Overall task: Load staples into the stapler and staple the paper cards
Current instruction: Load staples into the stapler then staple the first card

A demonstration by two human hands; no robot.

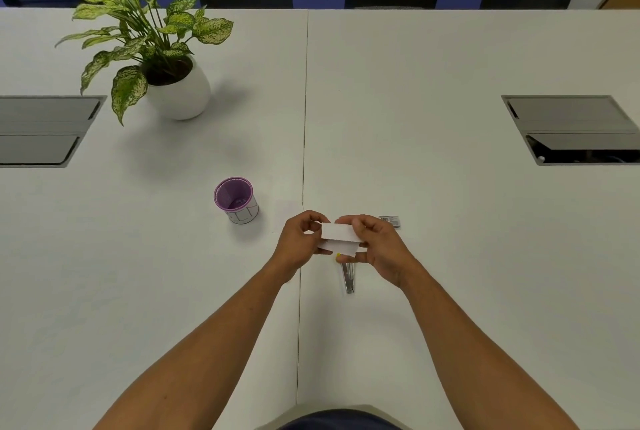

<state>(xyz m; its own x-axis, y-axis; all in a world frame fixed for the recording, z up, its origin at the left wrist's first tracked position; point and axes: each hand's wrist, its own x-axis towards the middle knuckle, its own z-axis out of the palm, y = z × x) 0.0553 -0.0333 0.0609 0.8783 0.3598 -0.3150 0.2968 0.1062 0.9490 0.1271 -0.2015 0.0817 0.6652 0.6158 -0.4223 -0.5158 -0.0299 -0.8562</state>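
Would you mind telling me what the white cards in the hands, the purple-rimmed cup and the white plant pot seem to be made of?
The white cards, pinched by the left hand and right hand, look like matte paper card: thin, flat, with crisp edges. The purple-rimmed cup seems plastic or coated paper; its scalloped rim looks moulded, though that is uncertain. The white plant pot looks like glazed ceramic, smooth with a soft sheen.

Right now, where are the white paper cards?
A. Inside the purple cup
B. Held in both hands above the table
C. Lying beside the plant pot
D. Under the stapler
B: both the left hand and the right hand pinch the paper cards above the table.
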